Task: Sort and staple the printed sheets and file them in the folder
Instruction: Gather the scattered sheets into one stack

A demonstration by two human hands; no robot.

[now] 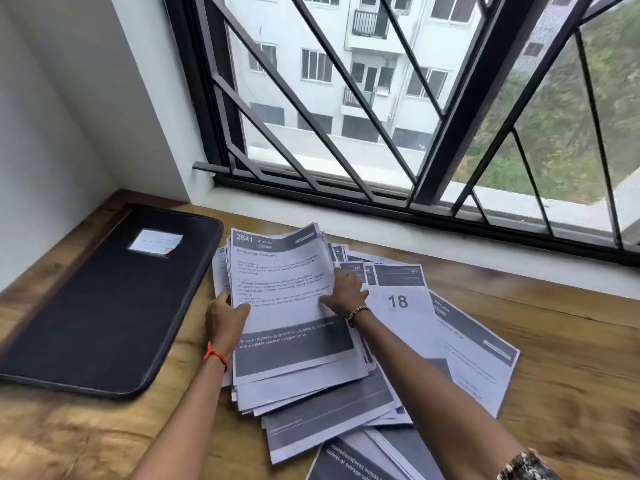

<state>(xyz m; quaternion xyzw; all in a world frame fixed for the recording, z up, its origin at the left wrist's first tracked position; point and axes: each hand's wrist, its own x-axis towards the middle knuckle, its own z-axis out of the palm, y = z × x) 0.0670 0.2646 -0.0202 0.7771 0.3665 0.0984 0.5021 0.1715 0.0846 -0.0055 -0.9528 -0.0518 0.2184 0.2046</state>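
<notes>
A loose stack of printed sheets (pixel 287 306) lies on the wooden table, its top page headed "2641 KITCHEN". My left hand (pixel 223 315) grips the stack's left edge, thumb on the top page. My right hand (pixel 346 292) holds the right edge of the upper sheets, thumb on top and fingers behind. More printed sheets (pixel 460 341) are spread to the right, one showing a large "18". A closed black zip folder (pixel 104 306) with a white label lies flat to the left. No stapler is in view.
The wooden table (pixel 571 375) meets a white wall at the left and a white sill under a black barred window (pixel 381 188) at the back. Other sheets (pixel 363 459) reach the near edge of the view.
</notes>
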